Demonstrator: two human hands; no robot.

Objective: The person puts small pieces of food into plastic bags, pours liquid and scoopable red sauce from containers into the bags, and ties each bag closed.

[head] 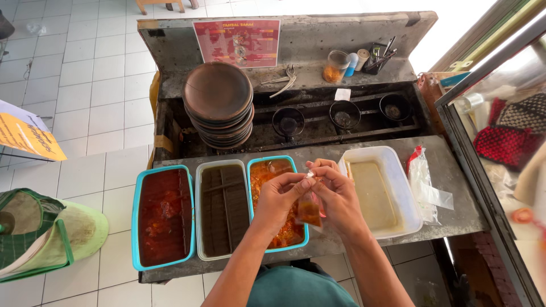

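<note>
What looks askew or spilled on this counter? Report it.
No spill shows. The stack of brown plates leans, its upper plates shifted off the lower ones. Both hands, left and right, pinch a small sauce-filled bag.

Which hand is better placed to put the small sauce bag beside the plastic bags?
Probably the right hand: it pinches the sauce bag with the left hand, but lies nearer the plastic bags.

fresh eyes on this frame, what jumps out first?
Dead centre, the left hand and right hand meet over the counter, pinching the top of a small plastic bag filled with orange-brown sauce. Under them runs a row of tubs: a red sauce tub at the left, a dark tub, an orange tub and a white tub at the right. Behind, a stack of brown plates sits on the stove.
</note>
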